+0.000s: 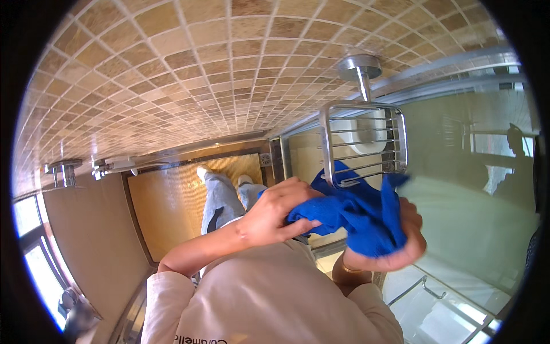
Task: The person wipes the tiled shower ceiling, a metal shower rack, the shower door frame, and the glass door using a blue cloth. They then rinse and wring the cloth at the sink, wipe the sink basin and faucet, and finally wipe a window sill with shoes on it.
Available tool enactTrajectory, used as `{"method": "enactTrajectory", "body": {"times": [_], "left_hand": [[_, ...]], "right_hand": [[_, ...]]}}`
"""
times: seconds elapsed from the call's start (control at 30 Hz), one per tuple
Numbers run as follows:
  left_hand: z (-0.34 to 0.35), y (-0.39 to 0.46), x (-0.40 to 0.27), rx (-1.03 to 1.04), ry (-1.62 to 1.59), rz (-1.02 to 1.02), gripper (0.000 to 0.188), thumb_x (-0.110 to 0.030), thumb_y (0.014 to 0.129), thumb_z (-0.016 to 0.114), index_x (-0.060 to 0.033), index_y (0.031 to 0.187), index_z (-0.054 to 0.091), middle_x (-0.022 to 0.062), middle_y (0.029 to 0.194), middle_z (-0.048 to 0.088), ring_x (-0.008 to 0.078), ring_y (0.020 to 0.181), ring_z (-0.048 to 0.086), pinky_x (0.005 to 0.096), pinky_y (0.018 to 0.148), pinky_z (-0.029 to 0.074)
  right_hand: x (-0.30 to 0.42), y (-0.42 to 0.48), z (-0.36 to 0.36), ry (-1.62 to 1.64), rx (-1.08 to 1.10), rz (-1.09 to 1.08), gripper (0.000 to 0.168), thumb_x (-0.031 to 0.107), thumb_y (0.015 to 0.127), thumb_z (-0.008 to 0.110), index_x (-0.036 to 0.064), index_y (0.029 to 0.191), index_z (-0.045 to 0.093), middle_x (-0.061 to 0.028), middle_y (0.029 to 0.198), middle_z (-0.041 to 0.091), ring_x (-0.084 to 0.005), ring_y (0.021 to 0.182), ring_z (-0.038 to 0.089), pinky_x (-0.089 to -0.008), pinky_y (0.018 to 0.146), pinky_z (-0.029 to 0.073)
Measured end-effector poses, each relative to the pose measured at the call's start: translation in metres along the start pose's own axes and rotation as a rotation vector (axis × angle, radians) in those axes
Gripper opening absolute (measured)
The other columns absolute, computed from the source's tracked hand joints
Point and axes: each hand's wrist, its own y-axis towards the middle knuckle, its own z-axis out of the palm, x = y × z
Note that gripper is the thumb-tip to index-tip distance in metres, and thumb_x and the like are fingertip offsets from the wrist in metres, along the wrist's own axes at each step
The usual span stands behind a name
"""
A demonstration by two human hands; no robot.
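Note:
A blue cloth (pixel 356 215) is bunched between my two hands, against the near end of a chrome wire basket (pixel 365 150) fixed to the tiled wall. My left hand (pixel 285 210) grips the cloth's left part, its thumb lying over the front. At the cloth's right side, my right hand (pixel 397 245) is curled around it, with part of the fingers hidden behind the fabric. One end of the cloth sticks up beside the basket's right corner, slightly blurred. More of it shows behind the basket's bars.
A mosaic-tiled wall (pixel 206 77) rises in front, carrying the basket's round chrome mount (pixel 359 66). A glass panel (pixel 455 185) stands at the right, a metal handle (pixel 423 286) lower right. Chrome fittings (pixel 64 172) jut from the wall at left. Below is a ribbed yellowish floor (pixel 172 206).

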Motion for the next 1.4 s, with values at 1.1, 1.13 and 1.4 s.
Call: {"method": "enactTrajectory", "body": {"times": [1.1,1.13,1.4], "left_hand": [[-0.034,0.012,0.018,-0.102,-0.042,-0.022,0.033,-0.005,0.062,0.063,-0.0022,0.095,0.056,0.0113,0.084,0.057,0.0297,0.077,0.052,0.0350,0.071,0.043],[-0.036,0.013,0.016,-0.119,-0.028,-0.008,0.033,-0.007,0.064,0.063,-0.0017,0.095,0.056,0.0121,0.084,0.057,0.0297,0.077,0.052,0.0351,0.071,0.043],[-0.041,0.021,0.022,-0.175,0.019,0.014,0.034,-0.006,0.065,0.062,-0.0011,0.097,0.053,0.0124,0.089,0.056,0.0288,0.077,0.052,0.0341,0.071,0.043]], "right_hand": [[0.030,0.058,0.062,-0.559,0.369,0.176,0.013,0.005,0.072,0.058,0.002,0.079,0.048,-0.0121,0.067,0.047,-0.0296,0.062,0.047,-0.0392,0.055,0.037],[0.029,0.065,0.064,-0.590,0.387,0.212,0.013,0.006,0.072,0.058,0.003,0.075,0.046,-0.0119,0.065,0.047,-0.0293,0.060,0.047,-0.0392,0.054,0.037],[0.028,0.062,0.065,-0.554,0.352,0.145,0.010,0.003,0.072,0.057,0.002,0.077,0.049,-0.0120,0.066,0.048,-0.0285,0.062,0.047,-0.0385,0.055,0.038]]}}
